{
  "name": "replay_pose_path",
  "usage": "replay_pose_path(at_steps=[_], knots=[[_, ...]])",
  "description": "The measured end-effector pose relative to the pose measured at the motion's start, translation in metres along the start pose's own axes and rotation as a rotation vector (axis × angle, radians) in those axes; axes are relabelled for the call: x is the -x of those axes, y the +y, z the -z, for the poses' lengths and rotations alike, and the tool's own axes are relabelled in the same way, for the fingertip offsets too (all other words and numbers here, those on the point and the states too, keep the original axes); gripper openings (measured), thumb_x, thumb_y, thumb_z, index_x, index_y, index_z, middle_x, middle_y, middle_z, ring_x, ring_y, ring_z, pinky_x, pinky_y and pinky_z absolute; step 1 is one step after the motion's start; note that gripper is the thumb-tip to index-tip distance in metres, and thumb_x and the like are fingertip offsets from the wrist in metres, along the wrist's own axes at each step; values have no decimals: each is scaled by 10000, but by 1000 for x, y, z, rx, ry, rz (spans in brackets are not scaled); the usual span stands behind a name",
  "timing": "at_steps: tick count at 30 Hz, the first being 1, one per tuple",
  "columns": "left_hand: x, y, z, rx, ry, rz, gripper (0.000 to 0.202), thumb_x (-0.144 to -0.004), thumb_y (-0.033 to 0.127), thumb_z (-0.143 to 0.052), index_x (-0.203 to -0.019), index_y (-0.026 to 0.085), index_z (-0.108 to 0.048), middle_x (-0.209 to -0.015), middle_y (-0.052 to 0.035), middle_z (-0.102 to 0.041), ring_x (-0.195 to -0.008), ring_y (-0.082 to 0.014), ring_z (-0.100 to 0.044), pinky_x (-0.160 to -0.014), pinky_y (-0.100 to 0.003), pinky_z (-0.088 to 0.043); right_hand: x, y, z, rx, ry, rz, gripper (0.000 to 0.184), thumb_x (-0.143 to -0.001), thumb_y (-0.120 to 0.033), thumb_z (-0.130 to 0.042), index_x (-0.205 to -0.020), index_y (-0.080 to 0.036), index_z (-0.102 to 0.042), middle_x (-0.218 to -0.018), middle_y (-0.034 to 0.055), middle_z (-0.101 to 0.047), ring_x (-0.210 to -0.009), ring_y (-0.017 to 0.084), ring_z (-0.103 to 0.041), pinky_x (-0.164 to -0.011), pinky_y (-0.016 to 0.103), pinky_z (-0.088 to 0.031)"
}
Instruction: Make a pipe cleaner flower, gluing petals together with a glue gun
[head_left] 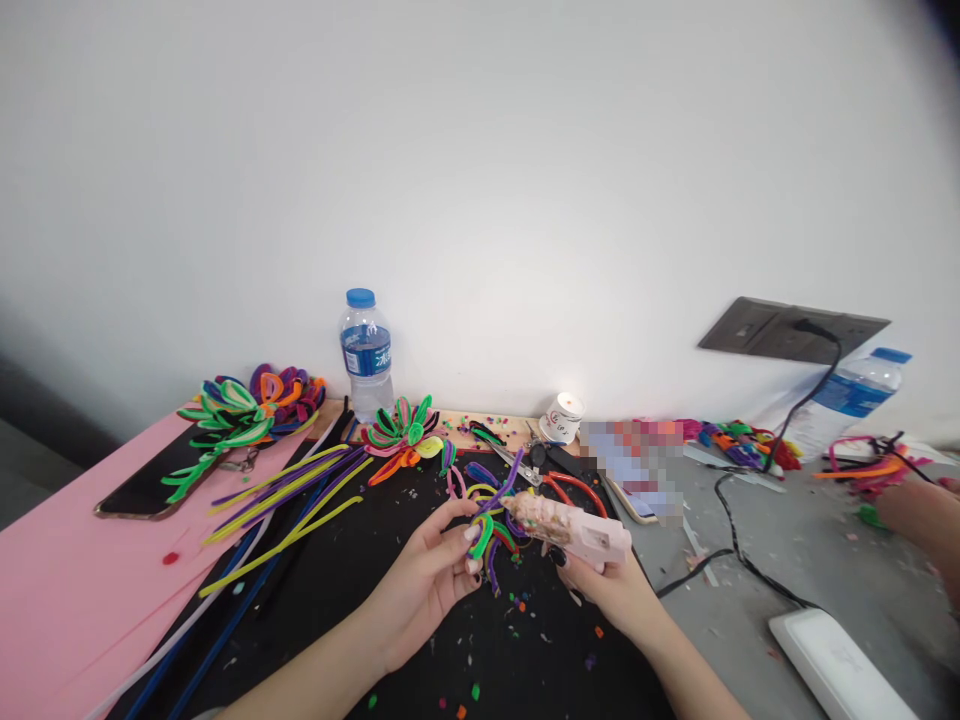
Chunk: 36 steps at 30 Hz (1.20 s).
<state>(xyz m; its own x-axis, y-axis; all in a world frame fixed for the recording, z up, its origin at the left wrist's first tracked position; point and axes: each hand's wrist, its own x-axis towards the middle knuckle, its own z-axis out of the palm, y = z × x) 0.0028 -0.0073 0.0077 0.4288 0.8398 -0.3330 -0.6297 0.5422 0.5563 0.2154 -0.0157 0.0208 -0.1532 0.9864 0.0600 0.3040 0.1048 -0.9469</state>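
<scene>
My left hand (431, 565) pinches a looped green and purple pipe cleaner piece (482, 538) above the black mat (420, 660). My right hand (607, 590) is wrapped round a pale pink hot glue gun (589, 535). Brownish residue coats its front end. The nozzle points left, close to the piece; whether it touches cannot be made out. Behind the fingers lie more bent pipe cleaners (484, 478) in purple, yellow and pink. Scissors (517, 465) and a red-handled tool (577, 490) lie just beyond the glue gun.
Left are pipe cleaner flowers (240, 410), a phone (150, 475) and loose pipe cleaners (292, 490). Water bottles (366, 360) and a paper cup (562, 418) stand by the wall. Right, a black cable (731, 520) crosses the grey table near a white power strip (832, 660) and another person's hand (911, 510).
</scene>
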Motion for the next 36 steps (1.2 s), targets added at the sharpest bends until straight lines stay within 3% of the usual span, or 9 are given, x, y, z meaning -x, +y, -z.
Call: replay_pose_path(at_steps=[11, 20, 36], knots=[[-1, 0, 1, -1, -14, 0, 184, -749, 143, -619, -920, 197, -580, -683, 24, -521, -544, -45, -488, -555, -175, -419, 0, 4, 0, 1, -72, 20, 402, -769, -331, -558, -1130, -155, -579, -668, 50, -647, -641, 204, -598, -591, 295, -522], [0, -1, 0, 1, 4, 1, 201, -729, 151, -642, -916, 199, -587, -683, 22, -522, -541, -47, -486, -547, -174, -418, 1, 2, 0, 22, -44, 41, 380, -755, -259, -559, -1119, -155, -585, -1074, 109, -644, -912, 265, -611, -812, 384, -495], [-1, 0, -1, 8, 1, -2, 197, -729, 156, -643, -913, 199, -591, -691, 23, -513, -542, -47, -481, -548, -175, -419, -1, -1, 0, 44, -91, 46, 374, -751, -205, -550, -1118, -155, -594, -1070, 97, -652, -987, 261, -590, -880, 381, -457]])
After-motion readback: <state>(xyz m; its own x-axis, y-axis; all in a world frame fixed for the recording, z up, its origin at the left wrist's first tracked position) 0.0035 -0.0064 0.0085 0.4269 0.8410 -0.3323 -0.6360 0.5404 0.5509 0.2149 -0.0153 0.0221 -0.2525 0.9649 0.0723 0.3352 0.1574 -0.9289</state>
